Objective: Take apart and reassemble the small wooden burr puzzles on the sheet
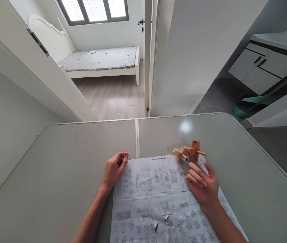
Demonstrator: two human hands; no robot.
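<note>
Near the far right corner of the paper, a cluster of small interlocking wooden puzzle pieces [196, 145] stands partly assembled, with slats and pegs sticking out and black numbers on some pieces. My right hand [204, 184] is palm up beside it; the index fingertip reaches to the pieces, the thumb is spread, and the other fingers are half bent with nothing seen in them. At the paper's left edge my left hand [114, 170] rests with loosely curled fingers, and I see nothing in it. The printed instruction sheet [148, 195] lies between both arms, showing line diagrams.
A grey table [57, 175] with a seam [137, 138] spreads under everything. The sheet is creased and torn in small spots. Beyond the table are a doorway, a bed [103, 57] with a patterned mattress, a wall [189, 50], and a white cabinet [267, 64] at right.
</note>
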